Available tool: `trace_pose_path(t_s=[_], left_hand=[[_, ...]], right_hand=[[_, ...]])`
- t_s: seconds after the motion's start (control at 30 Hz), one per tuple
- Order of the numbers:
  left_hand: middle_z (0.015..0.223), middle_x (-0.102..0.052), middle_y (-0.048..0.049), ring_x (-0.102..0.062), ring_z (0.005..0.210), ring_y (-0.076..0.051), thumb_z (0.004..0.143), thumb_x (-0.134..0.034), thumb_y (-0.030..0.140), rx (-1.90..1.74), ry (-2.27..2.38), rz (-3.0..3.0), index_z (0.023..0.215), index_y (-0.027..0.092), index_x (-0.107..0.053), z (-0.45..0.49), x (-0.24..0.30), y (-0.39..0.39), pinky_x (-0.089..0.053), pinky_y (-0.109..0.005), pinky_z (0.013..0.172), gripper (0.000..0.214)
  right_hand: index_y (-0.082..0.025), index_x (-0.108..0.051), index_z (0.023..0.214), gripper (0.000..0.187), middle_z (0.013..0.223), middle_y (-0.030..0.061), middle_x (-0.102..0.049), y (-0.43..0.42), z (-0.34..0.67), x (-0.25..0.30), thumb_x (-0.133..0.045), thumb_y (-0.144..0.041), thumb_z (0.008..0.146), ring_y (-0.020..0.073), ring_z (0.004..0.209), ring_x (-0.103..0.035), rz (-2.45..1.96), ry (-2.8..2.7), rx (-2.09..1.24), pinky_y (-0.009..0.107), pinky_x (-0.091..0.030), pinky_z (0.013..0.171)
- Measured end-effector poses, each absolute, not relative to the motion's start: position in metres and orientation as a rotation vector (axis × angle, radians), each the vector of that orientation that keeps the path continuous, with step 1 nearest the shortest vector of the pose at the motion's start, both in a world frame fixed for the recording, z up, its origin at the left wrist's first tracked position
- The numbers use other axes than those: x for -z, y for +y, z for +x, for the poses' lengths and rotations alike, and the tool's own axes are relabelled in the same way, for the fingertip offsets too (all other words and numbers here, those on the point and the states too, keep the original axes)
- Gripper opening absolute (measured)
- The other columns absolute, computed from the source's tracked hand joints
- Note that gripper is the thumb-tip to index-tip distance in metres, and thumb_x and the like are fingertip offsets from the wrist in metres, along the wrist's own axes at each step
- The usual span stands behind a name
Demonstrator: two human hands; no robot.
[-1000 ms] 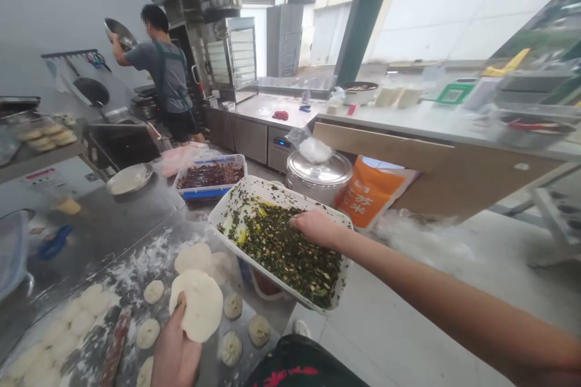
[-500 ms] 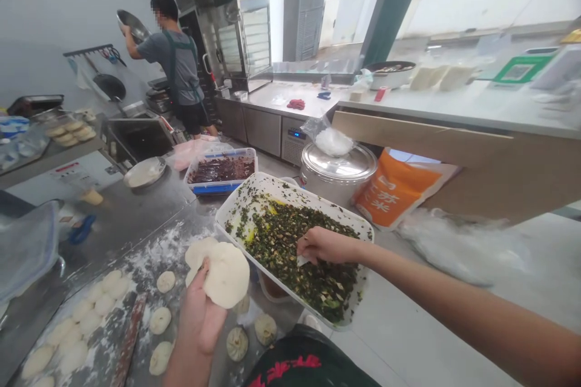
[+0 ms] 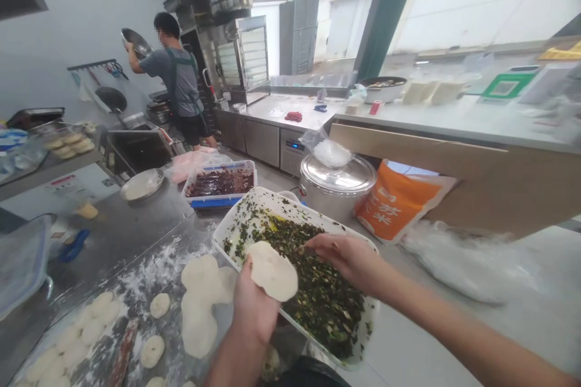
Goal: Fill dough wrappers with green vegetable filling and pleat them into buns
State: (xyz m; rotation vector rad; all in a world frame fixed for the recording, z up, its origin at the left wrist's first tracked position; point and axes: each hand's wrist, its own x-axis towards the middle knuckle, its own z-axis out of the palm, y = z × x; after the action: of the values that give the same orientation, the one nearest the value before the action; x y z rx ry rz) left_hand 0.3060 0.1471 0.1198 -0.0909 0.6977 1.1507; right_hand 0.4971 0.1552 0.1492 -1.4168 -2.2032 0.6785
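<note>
1. Behind the tray of chopped-greens filling point(image 3: 290, 207): a lidded steel pot point(image 3: 336, 184).
2. Behind-left of it: a box of dark filling point(image 3: 220, 182).
3. Left of it: dough wrappers point(image 3: 202, 299) on a steel table point(image 3: 113, 236).
4. Behind-right of it: a printed sack point(image 3: 397, 202).

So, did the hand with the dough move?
Yes. The left hand moved toward the tray of green filling, so the dough wrapper now sits over the tray's edge instead of beside it.

A round, pale dough wrapper point(image 3: 272, 271), soft and slightly drooping, draped across the left hand point(image 3: 256, 308), just above a white rectangular tray point(image 3: 318, 216). Inside, a heap of dark green chopped-herb filling point(image 3: 318, 296), glistening with yellow oil near the far corner, stray flecks clinging to the tray's inner wall.
</note>
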Motion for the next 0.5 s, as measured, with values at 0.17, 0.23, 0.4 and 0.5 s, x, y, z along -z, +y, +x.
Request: trace_pose_path(t_s=[0.17, 0.23, 0.4, 0.5], left_hand=[[0.088, -0.062, -0.0107, -0.056, 0.087, -0.022, 0.077, -0.042, 0.031, -1.126, 0.605, -0.116, 0.085, 0.012, -0.061, 0.318, -0.123, 0.151, -0.042, -0.039, 0.080, 0.028], [0.086, -0.062, -0.0107, -0.056, 0.085, -0.022, 0.077, -0.043, 0.031, -1.107, 0.610, -0.133, 0.082, 0.011, -0.061, 0.315, -0.120, 0.152, -0.042, -0.040, 0.080, 0.028], [0.080, -0.064, -0.0087, -0.057, 0.083, -0.022, 0.076, -0.043, 0.027, -1.207, 0.669, -0.110, 0.083, 0.012, -0.062, 0.294, -0.111, 0.154, -0.042, -0.042, 0.080, 0.025], [0.082, -0.065, -0.0074, -0.057, 0.086, -0.021, 0.076, -0.043, 0.024, -1.321, 0.712, -0.074, 0.088, 0.014, -0.062, 0.278, -0.114, 0.158, -0.041, -0.042, 0.081, 0.024]], right_hand=[[-0.027, -0.045, 0.115, 0.045, 0.096, 0.0073, -0.052, 0.127, 0.472, -0.124, -0.029, -0.007, 0.077, 0.0168, 0.082, -0.049, -1.291, -2.318, -0.220, 0.031, -0.042, 0.070], [-0.026, -0.042, 0.117, 0.048, 0.097, 0.0091, -0.052, 0.123, 0.473, -0.118, -0.029, -0.004, 0.076, 0.0176, 0.082, -0.048, -1.205, -2.399, -0.159, 0.033, -0.042, 0.070], [-0.025, -0.048, 0.111, 0.051, 0.093, 0.0065, -0.053, 0.139, 0.496, -0.128, -0.031, 0.000, 0.069, 0.0159, 0.082, -0.050, -1.253, -2.500, -0.278, 0.028, -0.041, 0.070], [-0.026, -0.050, 0.106, 0.050, 0.089, 0.0032, -0.057, 0.159, 0.504, -0.124, -0.033, -0.001, 0.067, 0.0152, 0.078, -0.053, -1.449, -2.514, -0.325, 0.025, -0.041, 0.064]])
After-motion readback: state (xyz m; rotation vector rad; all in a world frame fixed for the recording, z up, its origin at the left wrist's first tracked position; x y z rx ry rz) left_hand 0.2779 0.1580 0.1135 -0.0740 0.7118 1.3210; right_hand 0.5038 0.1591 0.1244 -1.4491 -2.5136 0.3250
